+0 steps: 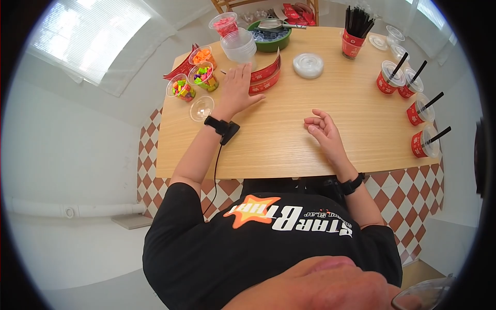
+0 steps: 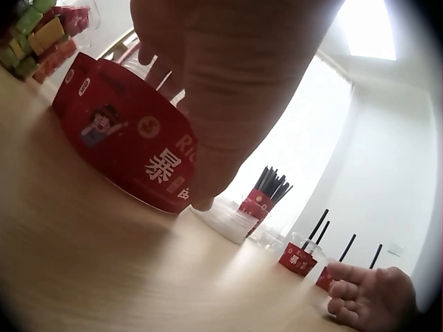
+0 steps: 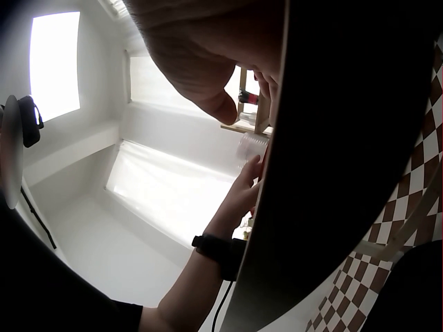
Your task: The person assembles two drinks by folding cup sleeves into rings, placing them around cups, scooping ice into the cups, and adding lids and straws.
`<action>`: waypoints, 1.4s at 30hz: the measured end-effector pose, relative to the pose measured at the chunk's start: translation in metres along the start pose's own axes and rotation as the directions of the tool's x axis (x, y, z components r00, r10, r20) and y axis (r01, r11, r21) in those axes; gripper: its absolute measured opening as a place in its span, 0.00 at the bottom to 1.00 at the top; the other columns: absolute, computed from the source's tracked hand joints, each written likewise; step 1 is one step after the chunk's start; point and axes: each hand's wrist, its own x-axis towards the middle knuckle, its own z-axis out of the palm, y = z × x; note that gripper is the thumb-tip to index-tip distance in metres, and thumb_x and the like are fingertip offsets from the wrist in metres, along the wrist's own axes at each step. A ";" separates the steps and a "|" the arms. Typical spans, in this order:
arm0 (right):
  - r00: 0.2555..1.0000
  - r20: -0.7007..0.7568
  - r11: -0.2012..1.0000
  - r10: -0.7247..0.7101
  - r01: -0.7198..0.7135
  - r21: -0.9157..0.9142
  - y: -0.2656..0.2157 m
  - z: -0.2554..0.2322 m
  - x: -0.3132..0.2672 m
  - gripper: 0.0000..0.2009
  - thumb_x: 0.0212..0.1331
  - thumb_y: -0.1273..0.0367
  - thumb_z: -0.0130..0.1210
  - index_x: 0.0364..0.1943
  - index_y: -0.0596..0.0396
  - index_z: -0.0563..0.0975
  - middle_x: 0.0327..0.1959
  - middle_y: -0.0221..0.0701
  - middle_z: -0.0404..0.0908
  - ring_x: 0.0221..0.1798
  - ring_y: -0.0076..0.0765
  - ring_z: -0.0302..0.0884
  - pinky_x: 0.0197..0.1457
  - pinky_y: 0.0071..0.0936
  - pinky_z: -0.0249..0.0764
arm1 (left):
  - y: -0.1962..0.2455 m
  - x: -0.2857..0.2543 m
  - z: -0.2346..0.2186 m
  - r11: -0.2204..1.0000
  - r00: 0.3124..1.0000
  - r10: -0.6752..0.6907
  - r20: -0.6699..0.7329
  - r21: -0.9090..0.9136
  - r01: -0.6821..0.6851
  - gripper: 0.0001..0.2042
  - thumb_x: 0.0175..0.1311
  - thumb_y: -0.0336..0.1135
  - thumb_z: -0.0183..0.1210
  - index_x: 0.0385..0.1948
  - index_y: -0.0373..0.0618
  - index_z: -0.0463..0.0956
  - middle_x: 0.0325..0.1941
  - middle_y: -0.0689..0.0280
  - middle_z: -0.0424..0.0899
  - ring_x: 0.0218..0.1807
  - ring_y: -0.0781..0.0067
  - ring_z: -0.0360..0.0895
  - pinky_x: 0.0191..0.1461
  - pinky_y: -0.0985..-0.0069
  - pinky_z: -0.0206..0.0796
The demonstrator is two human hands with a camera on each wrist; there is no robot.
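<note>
In the head view my left hand (image 1: 237, 93) is spread, fingers extended, beside the red printed paper sleeves (image 1: 265, 82) and just below the stacked clear cups (image 1: 239, 47). The left wrist view shows this hand (image 2: 228, 90) over a flattened red sleeve (image 2: 124, 135), its thumb near the sleeve's right end; whether it touches cannot be told. My right hand (image 1: 326, 138) is at the table's front, fingers loosely bent and holding nothing. A clear empty cup or lid (image 1: 202, 108) lies left of my left wrist.
Cups of coloured cubes (image 1: 203, 77) stand at the left, a green bowl (image 1: 271, 44) with a strainer at the back. Stacked clear lids (image 1: 308, 65) lie mid-table. Black straws (image 1: 357, 23) stand in red cups; several lidded cups (image 1: 390, 78) line the right side.
</note>
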 end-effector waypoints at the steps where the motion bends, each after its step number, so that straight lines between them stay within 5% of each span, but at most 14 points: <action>1: 1.000 0.001 1.000 -0.002 0.002 0.001 0.000 -0.001 0.000 0.25 0.68 0.72 0.53 0.67 0.60 0.61 0.55 0.37 0.75 0.60 0.30 0.73 0.67 0.27 0.67 | -0.001 0.005 0.004 1.000 1.000 -0.001 0.014 -0.022 0.002 0.43 0.50 0.52 0.69 0.66 0.36 0.62 0.61 0.51 0.73 0.61 0.48 0.69 0.67 0.57 0.58; 5: 1.000 -0.016 0.999 0.003 -0.002 0.038 -0.006 0.000 -0.001 0.25 0.67 0.73 0.56 0.65 0.62 0.61 0.53 0.37 0.75 0.58 0.27 0.73 0.64 0.25 0.68 | -0.011 0.022 0.025 0.996 0.987 -0.047 0.151 -0.062 0.057 0.38 0.52 0.50 0.68 0.64 0.40 0.65 0.58 0.52 0.77 0.60 0.52 0.71 0.67 0.55 0.59; 8: 1.000 -0.001 0.999 0.020 -0.020 0.037 -0.006 0.000 -0.002 0.24 0.67 0.73 0.55 0.64 0.63 0.62 0.52 0.36 0.76 0.58 0.27 0.72 0.63 0.25 0.68 | -0.021 0.033 0.035 0.988 0.825 -0.149 0.544 0.040 0.152 0.33 0.55 0.48 0.66 0.62 0.46 0.67 0.55 0.55 0.79 0.60 0.55 0.73 0.67 0.54 0.58; 11: 0.999 0.018 0.998 0.045 -0.046 0.049 -0.009 -0.005 -0.001 0.25 0.67 0.70 0.57 0.65 0.61 0.64 0.56 0.37 0.73 0.57 0.26 0.73 0.62 0.25 0.70 | -0.021 0.029 0.040 0.989 0.886 -0.135 0.443 0.003 0.148 0.27 0.55 0.45 0.66 0.58 0.51 0.72 0.53 0.58 0.80 0.57 0.55 0.75 0.70 0.48 0.54; 13: 0.980 0.159 0.969 0.123 -0.084 -0.233 -0.030 -0.017 -0.006 0.27 0.64 0.67 0.60 0.66 0.58 0.65 0.62 0.43 0.68 0.57 0.29 0.73 0.62 0.28 0.70 | -0.009 0.022 0.038 0.997 0.996 -0.073 0.043 -0.005 0.073 0.27 0.54 0.44 0.67 0.55 0.47 0.74 0.48 0.56 0.81 0.51 0.56 0.78 0.69 0.46 0.53; 14: 0.982 0.144 0.967 0.125 -0.088 -0.238 -0.046 -0.023 -0.009 0.27 0.64 0.67 0.60 0.66 0.58 0.65 0.62 0.43 0.68 0.57 0.29 0.73 0.62 0.28 0.70 | 0.001 0.021 0.036 0.998 0.997 -0.064 0.042 -0.019 0.065 0.27 0.54 0.44 0.67 0.55 0.47 0.74 0.48 0.56 0.81 0.51 0.56 0.78 0.69 0.46 0.53; 17: 0.987 0.018 0.598 -0.158 0.110 -0.794 -0.092 -0.050 0.000 0.31 0.59 0.64 0.64 0.67 0.54 0.67 0.71 0.54 0.56 0.60 0.46 0.73 0.64 0.36 0.70 | 0.045 0.033 0.007 0.992 0.971 -0.046 -0.233 -0.125 0.017 0.25 0.54 0.42 0.68 0.54 0.44 0.75 0.44 0.56 0.82 0.48 0.56 0.80 0.67 0.50 0.59; 20: 0.859 0.060 0.084 -0.508 0.119 -0.989 -0.094 -0.121 0.036 0.31 0.58 0.61 0.64 0.66 0.55 0.68 0.76 0.58 0.45 0.64 0.60 0.71 0.64 0.42 0.71 | 0.098 0.033 0.003 0.522 0.994 -0.016 0.111 -0.847 0.103 0.23 0.61 0.40 0.65 0.56 0.42 0.74 0.47 0.59 0.82 0.52 0.63 0.79 0.60 0.65 0.69; 23: 0.897 -0.231 0.008 -0.376 -0.246 -0.969 -0.117 -0.148 0.051 0.30 0.60 0.58 0.61 0.65 0.55 0.69 0.77 0.56 0.44 0.65 0.61 0.70 0.62 0.44 0.73 | 0.137 0.032 0.019 0.236 0.936 0.164 0.311 -0.934 0.269 0.20 0.67 0.39 0.61 0.57 0.40 0.72 0.49 0.62 0.82 0.54 0.70 0.78 0.61 0.71 0.69; 27: 0.906 -0.310 -0.122 -0.287 -0.356 -0.926 -0.109 -0.176 0.064 0.29 0.63 0.58 0.57 0.65 0.60 0.67 0.77 0.48 0.48 0.64 0.58 0.71 0.61 0.46 0.75 | 0.155 0.032 0.055 -0.074 0.856 0.293 0.425 -0.883 0.464 0.18 0.71 0.36 0.57 0.58 0.37 0.71 0.52 0.62 0.81 0.57 0.72 0.76 0.65 0.72 0.65; 34: 0.939 -0.022 -0.073 -0.342 -0.050 -0.996 -0.088 -0.119 0.027 0.32 0.65 0.61 0.56 0.68 0.64 0.61 0.77 0.46 0.50 0.70 0.55 0.65 0.67 0.42 0.70 | 0.153 0.029 0.085 -0.224 0.938 0.184 0.295 -0.916 0.332 0.28 0.68 0.33 0.60 0.66 0.37 0.61 0.65 0.56 0.71 0.67 0.66 0.69 0.70 0.70 0.60; 36: 0.954 0.093 0.008 -0.286 0.099 -0.995 -0.085 -0.079 0.011 0.31 0.65 0.63 0.57 0.67 0.65 0.62 0.77 0.45 0.51 0.71 0.54 0.63 0.68 0.41 0.68 | 0.155 0.029 0.086 0.178 0.993 0.042 0.111 -0.979 0.102 0.36 0.63 0.33 0.64 0.70 0.37 0.53 0.69 0.57 0.66 0.69 0.63 0.66 0.72 0.69 0.60; 40: 0.942 0.298 0.307 -0.152 0.332 -0.892 -0.082 -0.026 -0.010 0.27 0.63 0.68 0.59 0.65 0.64 0.66 0.75 0.45 0.55 0.74 0.52 0.58 0.67 0.38 0.70 | 0.155 0.032 0.069 0.332 0.997 -0.071 -0.016 -0.943 0.008 0.40 0.57 0.33 0.69 0.69 0.36 0.54 0.68 0.56 0.67 0.69 0.61 0.66 0.72 0.69 0.60; 42: 0.940 0.309 0.383 -0.143 0.340 -0.859 -0.082 -0.020 -0.013 0.25 0.62 0.71 0.60 0.62 0.63 0.69 0.73 0.45 0.60 0.65 0.46 0.73 0.56 0.33 0.78 | 0.153 0.035 0.054 -0.290 0.971 0.069 0.228 -0.927 0.239 0.42 0.53 0.33 0.71 0.68 0.35 0.55 0.67 0.54 0.68 0.70 0.60 0.65 0.74 0.67 0.57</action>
